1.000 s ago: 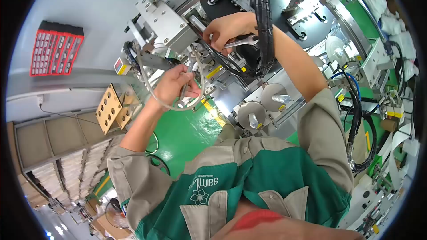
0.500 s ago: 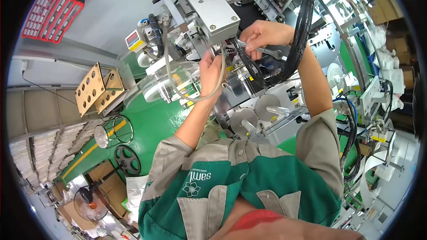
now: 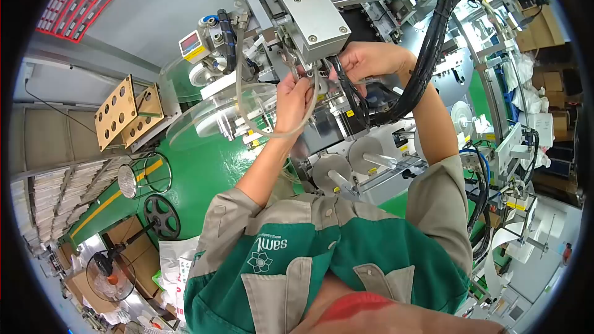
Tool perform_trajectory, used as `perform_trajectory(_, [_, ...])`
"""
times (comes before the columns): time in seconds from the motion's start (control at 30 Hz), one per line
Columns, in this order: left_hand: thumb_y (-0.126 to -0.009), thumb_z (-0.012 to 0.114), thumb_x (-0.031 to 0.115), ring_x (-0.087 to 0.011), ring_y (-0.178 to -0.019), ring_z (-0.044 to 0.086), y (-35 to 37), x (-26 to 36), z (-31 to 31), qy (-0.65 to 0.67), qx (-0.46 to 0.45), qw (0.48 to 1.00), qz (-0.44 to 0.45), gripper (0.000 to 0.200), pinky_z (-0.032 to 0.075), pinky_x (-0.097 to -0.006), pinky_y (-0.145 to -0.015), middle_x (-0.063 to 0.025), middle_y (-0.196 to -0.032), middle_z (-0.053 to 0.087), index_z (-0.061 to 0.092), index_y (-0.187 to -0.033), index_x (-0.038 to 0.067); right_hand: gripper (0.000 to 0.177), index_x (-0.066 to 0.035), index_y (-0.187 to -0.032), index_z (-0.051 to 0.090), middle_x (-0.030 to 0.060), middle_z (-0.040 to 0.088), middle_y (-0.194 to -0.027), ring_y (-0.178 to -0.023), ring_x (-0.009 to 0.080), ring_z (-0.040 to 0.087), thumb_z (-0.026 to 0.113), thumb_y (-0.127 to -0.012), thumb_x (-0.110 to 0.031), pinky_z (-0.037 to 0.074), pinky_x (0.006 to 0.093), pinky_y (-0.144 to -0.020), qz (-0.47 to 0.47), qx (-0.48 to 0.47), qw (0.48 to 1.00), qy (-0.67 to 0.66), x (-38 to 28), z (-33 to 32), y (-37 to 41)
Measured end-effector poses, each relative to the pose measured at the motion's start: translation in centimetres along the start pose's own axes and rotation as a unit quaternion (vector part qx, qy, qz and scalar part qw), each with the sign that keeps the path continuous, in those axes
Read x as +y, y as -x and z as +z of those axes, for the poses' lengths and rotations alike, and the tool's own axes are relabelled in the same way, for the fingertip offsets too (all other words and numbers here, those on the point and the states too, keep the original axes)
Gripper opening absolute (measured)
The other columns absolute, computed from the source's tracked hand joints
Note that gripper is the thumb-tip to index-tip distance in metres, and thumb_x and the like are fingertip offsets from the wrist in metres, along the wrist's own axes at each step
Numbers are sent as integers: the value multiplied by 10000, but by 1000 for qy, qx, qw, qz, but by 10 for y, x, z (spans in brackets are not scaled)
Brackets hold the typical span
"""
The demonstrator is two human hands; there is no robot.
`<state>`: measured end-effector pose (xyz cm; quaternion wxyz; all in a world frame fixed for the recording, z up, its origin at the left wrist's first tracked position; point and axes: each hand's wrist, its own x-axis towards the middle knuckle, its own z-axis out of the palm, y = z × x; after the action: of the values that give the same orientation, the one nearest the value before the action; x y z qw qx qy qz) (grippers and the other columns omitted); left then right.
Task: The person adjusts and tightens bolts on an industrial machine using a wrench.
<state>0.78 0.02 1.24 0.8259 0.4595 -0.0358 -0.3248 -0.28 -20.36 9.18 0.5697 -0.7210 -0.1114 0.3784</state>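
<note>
My left hand [image 3: 293,102] is closed under the silver machine block [image 3: 314,15], and a silver forked end, like that of an open-end wrench [image 3: 289,58], rises from its fingers. A clear hose [image 3: 240,86] loops down in front of this hand. To the right of the block, my right hand [image 3: 374,62] has its fingers bent around a second wrench [image 3: 373,80], mostly hidden and blurred. Black wrapped cables [image 3: 352,89] pass in front of its fingertips. The spot between both hands, where the metal fittings sit, is partly covered by cables and fingers.
A thick black cable bundle [image 3: 427,55] curves close by my right forearm. Clear discs and rollers [image 3: 331,170] stand below the hands. A small display gauge [image 3: 193,46] is at the left. A stool [image 3: 128,180] stands on the green floor.
The machine has shifted slightly right and down in view. My right hand has turned inward, and its wrench, plainly visible before, is now mostly hidden. The forked end above my left hand shows more.
</note>
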Motion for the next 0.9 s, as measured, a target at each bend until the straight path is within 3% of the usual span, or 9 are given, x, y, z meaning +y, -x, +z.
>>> perform_trajectory(0.1, [-893, 422, 50, -63, -364, 303, 0, -1, 0, 2, 2, 1000, -3, 77, 218, -224, -340, 20, -543, 407, 498, -880, 54, 164, 52, -809, 613, 89, 619, -614, -564, 139, 634, 561, -783, -101, 495, 233, -534, 7, 79, 997, -17, -8, -2, 3])
perform_trajectory(0.2, [-883, 429, 51, -66, -363, 304, 1, 1, 0, 6, 4, 1000, -10, 57, 219, -225, -337, 17, -536, 394, 483, -878, 68, 183, 45, -803, 613, 65, 609, -629, -569, 116, 616, 566, -784, -131, 477, 209, -534, -12, -12, 1000, 11, -3, -2, 0])
perform_trajectory(0.27, [-882, 434, 56, -65, -364, 307, 1, 1, -1, 4, -1, 1000, -15, 45, 219, -220, -334, 17, -541, 392, 477, -882, 71, 172, 46, -792, 603, 59, 608, -648, -569, 110, 608, 549, -792, -117, 474, 213, -533, 0, 75, 997, 7, -14, 1, 8])
perform_trajectory(0.4, [-880, 457, 59, -58, -370, 303, 5, 1, -1, 10, 22, 999, -22, 26, 211, -214, -333, 24, -546, 388, 479, -873, 69, 214, 44, -890, 582, 85, 623, -681, -543, 117, 603, 577, -842, -164, 475, 226, -491, -7, 17, 999, -28, 6, -1, 17])
perform_trajectory(0.57, [-899, 523, 110, -44, -375, 284, 9, -1, 0, -41, 33, 999, 3, 51, 191, -198, -332, 43, -524, 342, 498, -860, 87, 321, 71, -1032, 535, 84, 602, -751, -600, 136, 612, 533, -883, -212, 511, 245, -535, 3, 229, 973, -28, 25, -6, 26])
perform_trajectory(0.7, [-901, 524, 89, -40, -361, 258, 10, -5, -5, -80, 23, 996, 39, 26, 189, -195, -322, 54, -502, 298, 503, -889, 80, 286, 71, -1009, 541, 90, 600, -768, -643, 168, 633, 507, -831, -151, 532, 267, -578, 9, 219, 972, -86, 30, 10, 7])
perform_trajectory(0.73, [-884, 524, 69, -41, -352, 297, 9, -5, -5, -83, 28, 995, 47, 62, 219, -210, -319, 28, -519, 385, 481, -843, 52, 283, 72, -1001, 543, 90, 599, -768, -649, 173, 636, 506, -821, -142, 534, 267, -586, 6, 214, 972, -97, 30, 12, 4])
perform_trajectory(0.77, [-884, 524, 69, -41, -352, 297, 8, -5, -4, -87, 29, 995, 44, 62, 219, -210, -319, 28, -519, 385, 481, -843, 52, 271, 69, -986, 546, 91, 600, -769, -656, 176, 639, 508, -819, -141, 536, 262, -593, -1, 200, 974, -102, 32, 13, 0])
perform_trajectory(0.9, [-893, 529, 68, -29, -362, 296, 8, -6, -1, -106, 57, 991, 65, 52, 216, -202, -324, 41, -518, 373, 490, -864, 50, 225, 55, -927, 555, 77, 594, -737, -605, 154, 618, 507, -813, -133, 517, 249, -546, -15, 170, 978, -116, 35, 18, -6])
